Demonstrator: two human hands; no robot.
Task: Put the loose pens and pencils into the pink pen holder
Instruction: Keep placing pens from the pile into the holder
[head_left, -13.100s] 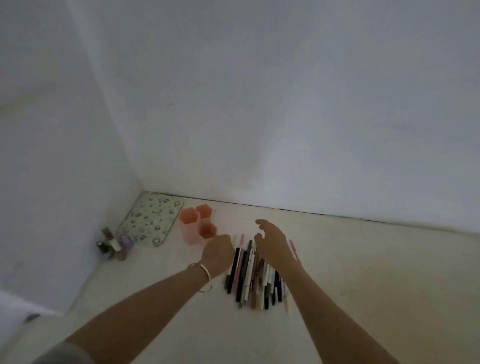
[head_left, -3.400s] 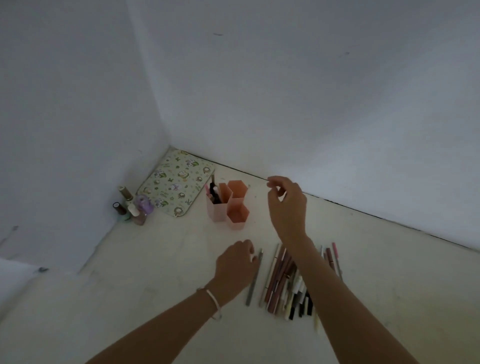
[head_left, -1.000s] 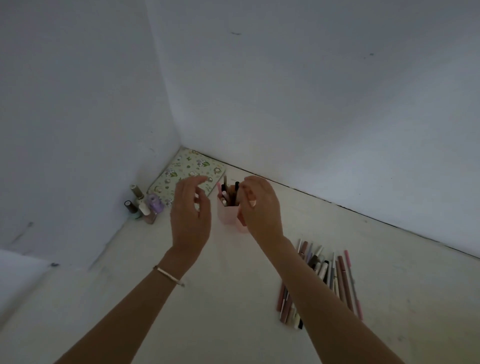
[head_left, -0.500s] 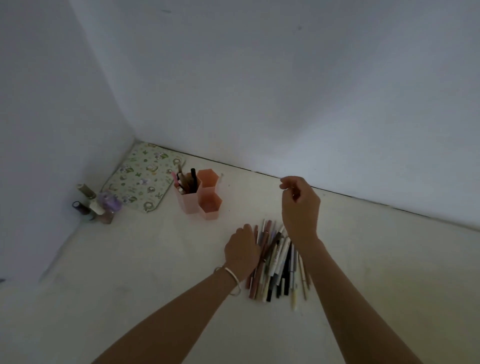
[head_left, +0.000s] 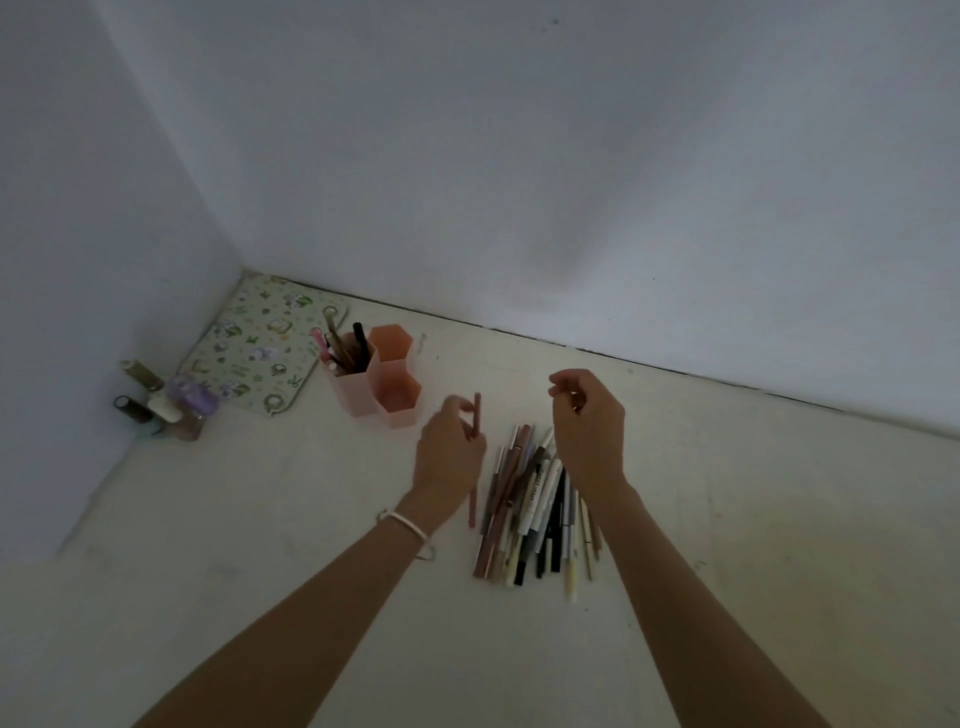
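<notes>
The pink pen holder (head_left: 382, 387) has three hexagonal cups and stands near the corner; its left cup holds several pens (head_left: 345, 348), the other two look empty. A pile of loose pens and pencils (head_left: 535, 512) lies on the pale floor in front of me. My left hand (head_left: 447, 460) is just left of the pile and grips a pinkish-brown pen (head_left: 475, 431) that points up and away, lifted off the floor. My right hand (head_left: 587, 421) hovers above the pile's far end, fingers curled, with nothing visible in it.
A floral-patterned mat (head_left: 262, 345) lies in the corner behind the holder. Several small bottles (head_left: 163, 402) stand against the left wall. White walls close in on the left and the back.
My left hand has lifted a pinkish-brown pen off the pile's left side. My right hand stays above the pile with its fingers curled.
</notes>
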